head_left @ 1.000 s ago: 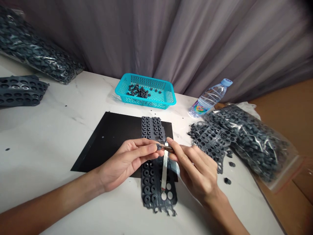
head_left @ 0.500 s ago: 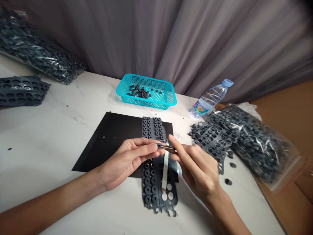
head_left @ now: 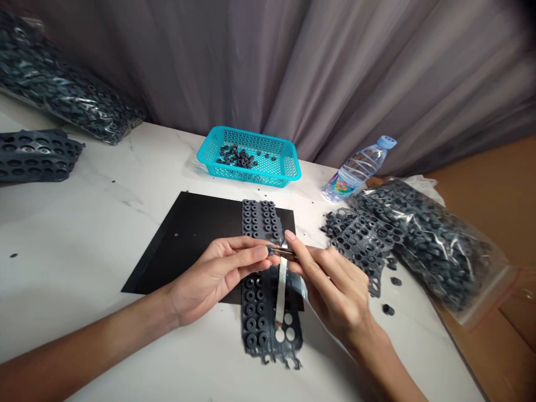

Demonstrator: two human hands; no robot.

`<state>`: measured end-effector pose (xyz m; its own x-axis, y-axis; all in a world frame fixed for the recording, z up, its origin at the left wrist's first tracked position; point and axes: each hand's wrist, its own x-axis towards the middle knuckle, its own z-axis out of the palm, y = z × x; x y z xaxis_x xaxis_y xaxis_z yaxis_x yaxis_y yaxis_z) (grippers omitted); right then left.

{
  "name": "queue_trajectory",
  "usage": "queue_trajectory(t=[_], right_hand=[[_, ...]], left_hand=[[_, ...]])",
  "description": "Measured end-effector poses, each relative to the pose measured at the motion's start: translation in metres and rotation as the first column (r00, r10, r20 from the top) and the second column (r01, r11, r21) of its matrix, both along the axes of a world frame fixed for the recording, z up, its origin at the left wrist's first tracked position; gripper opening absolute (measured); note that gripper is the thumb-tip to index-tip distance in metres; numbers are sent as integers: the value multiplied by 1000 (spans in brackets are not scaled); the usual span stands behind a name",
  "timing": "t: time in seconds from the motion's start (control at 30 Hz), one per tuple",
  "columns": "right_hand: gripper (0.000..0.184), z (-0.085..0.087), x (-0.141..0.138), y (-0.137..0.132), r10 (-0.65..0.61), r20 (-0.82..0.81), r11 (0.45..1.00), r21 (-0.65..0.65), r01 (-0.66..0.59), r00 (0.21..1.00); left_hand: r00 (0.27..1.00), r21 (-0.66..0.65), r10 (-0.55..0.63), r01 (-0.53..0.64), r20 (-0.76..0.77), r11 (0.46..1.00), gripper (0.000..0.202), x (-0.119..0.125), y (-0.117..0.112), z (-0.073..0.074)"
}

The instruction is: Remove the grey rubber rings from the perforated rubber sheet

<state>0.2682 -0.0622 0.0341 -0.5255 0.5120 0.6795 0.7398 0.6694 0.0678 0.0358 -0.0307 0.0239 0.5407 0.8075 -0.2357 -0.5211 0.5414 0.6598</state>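
Observation:
A long dark grey rubber sheet [head_left: 259,223] studded with small rings lies over a black mat [head_left: 192,240]. My left hand [head_left: 221,273] rests on the sheet with fingers pressed together, pinching at a small ring by the thumb tip. My right hand [head_left: 335,290] is closed on a thin metal tool [head_left: 282,253] whose tip meets my left fingertips. A shiny metal strip [head_left: 281,290] lies along the sheet below the tool. Punched-out holes show at the sheet's near end [head_left: 285,335].
A turquoise basket [head_left: 288,164] with several loose rings stands behind the mat. A water bottle [head_left: 355,167] lies right of it, beside spent grey sheets [head_left: 360,240] and a clear bag of parts [head_left: 435,245]. Another bag [head_left: 62,95] and grey sheets [head_left: 33,156] lie far left.
The hands stay on the same spot of the sheet; the tool tip shifts only slightly against my left fingertips. The view wobbles a little.

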Motion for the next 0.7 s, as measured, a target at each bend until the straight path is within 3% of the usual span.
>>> queue_trajectory(t=[0.4,0.53,0.7], right_hand=[[59,-5,8,4,-19,-147,999,-30,15,989],[49,-20,23,20,-170,-171,981,-117,152,970],[45,-53,38,36,-430,-64,868,-304,393,900]], left_hand=[[996,23,-1,3,-88,1000,17,-1,2,-1],[990,63,-11,20,-139,998,21,-1,5,-11],[952,212,18,50,-307,976,33,-4,18,-22]])
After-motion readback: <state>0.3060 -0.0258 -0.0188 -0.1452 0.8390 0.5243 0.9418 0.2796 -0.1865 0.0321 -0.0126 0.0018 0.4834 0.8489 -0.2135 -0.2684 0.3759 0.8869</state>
